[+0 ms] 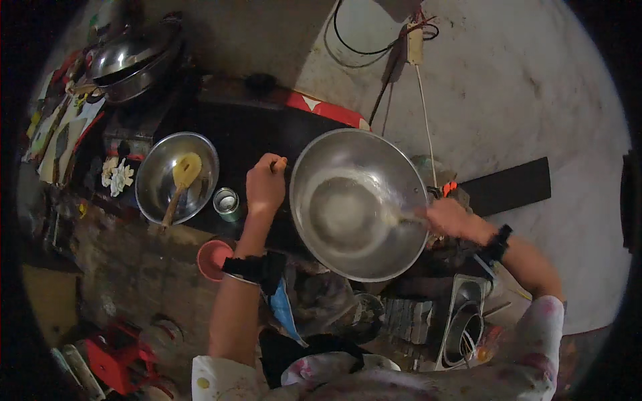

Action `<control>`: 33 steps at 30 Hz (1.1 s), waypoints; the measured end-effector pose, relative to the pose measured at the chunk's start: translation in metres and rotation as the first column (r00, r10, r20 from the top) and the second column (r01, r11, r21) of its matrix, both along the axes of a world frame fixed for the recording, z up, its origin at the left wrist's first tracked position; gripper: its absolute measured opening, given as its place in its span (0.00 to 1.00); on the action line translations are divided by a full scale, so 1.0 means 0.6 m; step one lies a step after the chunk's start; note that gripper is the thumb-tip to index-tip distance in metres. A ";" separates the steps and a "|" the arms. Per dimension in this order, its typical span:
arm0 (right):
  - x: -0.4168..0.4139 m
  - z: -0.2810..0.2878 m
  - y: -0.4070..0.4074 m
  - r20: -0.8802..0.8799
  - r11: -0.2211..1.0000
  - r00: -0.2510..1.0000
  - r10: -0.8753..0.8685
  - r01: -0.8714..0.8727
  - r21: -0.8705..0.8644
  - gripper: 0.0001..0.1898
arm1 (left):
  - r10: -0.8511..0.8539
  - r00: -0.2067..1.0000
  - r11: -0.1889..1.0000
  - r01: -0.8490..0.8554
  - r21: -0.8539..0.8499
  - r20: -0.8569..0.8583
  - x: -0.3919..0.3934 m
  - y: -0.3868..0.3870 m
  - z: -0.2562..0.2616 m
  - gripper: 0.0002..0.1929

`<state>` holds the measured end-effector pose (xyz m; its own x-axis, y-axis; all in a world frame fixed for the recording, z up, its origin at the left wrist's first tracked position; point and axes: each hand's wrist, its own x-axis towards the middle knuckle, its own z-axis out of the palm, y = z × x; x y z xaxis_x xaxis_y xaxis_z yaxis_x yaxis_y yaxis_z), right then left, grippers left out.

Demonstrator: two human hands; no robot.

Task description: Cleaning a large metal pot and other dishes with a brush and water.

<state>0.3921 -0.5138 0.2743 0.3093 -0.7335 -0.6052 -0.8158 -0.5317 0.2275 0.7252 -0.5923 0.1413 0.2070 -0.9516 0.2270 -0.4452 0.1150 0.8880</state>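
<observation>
A large metal wok (348,215) is right before me, its inside wet-looking and shiny, with a hazy ring around the bottom. My left hand (266,183) grips its dark handle (287,170) at the left rim. Over the right side of the wok, my right hand (449,218) is blurred and closed around a pale utensil (401,216). That utensil reaches down to the wok's inner wall, too smeared to name exactly. Left of my left hand stands a steel bowl (145,188) with a yellow, wooden-handled ladle or spatula (187,170) in it.
An open tin (226,201) and a pink cup (213,258) flank my left forearm. A lidded metal pot (130,65) stands at back left. Cables run from a power strip (415,45) near the wall. Lower right, a metal rack (454,311) holds utensils; a red stool (113,358) stands lower left.
</observation>
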 end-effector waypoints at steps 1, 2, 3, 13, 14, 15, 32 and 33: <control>0.005 0.015 0.024 0.097 0.994 0.994 -0.054 0.044 0.105 0.16 | -0.003 1.000 1.000 0.003 0.021 -0.009 -0.004 0.001 0.002 0.10; 0.002 0.000 0.032 0.335 0.953 0.931 -0.148 0.043 0.300 0.15 | -0.003 1.000 0.999 0.004 0.043 -0.017 -0.006 0.003 0.005 0.10; -0.010 -0.017 0.044 0.523 0.880 0.803 -0.286 0.005 0.474 0.15 | -0.016 0.999 0.998 0.018 0.061 -0.032 -0.018 0.002 0.007 0.10; 0.045 -0.100 -0.112 0.114 0.887 0.957 0.267 -0.197 -0.418 0.16 | 0.004 1.000 1.000 -0.003 0.026 -0.010 -0.012 0.000 -0.004 0.10; 0.019 -0.088 -0.104 0.036 0.908 0.975 0.218 -0.190 -0.374 0.17 | 0.004 1.000 0.999 -0.003 0.050 -0.016 -0.013 0.000 -0.001 0.11; -0.002 -0.069 -0.088 -0.044 0.927 0.984 0.174 -0.179 -0.328 0.17 | 0.007 1.000 0.997 -0.005 0.075 -0.023 -0.012 0.002 0.001 0.11; 0.036 -0.095 -0.099 0.112 0.919 0.979 0.170 -0.116 -0.378 0.17 | 0.026 0.999 0.999 -0.025 0.039 -0.032 -0.015 0.008 0.009 0.10; 0.011 -0.072 -0.089 0.040 0.912 0.987 0.158 -0.131 -0.388 0.17 | 0.028 0.999 0.998 -0.025 0.054 -0.045 -0.015 0.006 0.012 0.10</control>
<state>0.3988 -0.5674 0.2311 0.4600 -0.8489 -0.2604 -0.7577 -0.5282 0.3834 0.7162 -0.5888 0.1485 0.2413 -0.9562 0.1655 -0.4065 0.0552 0.9120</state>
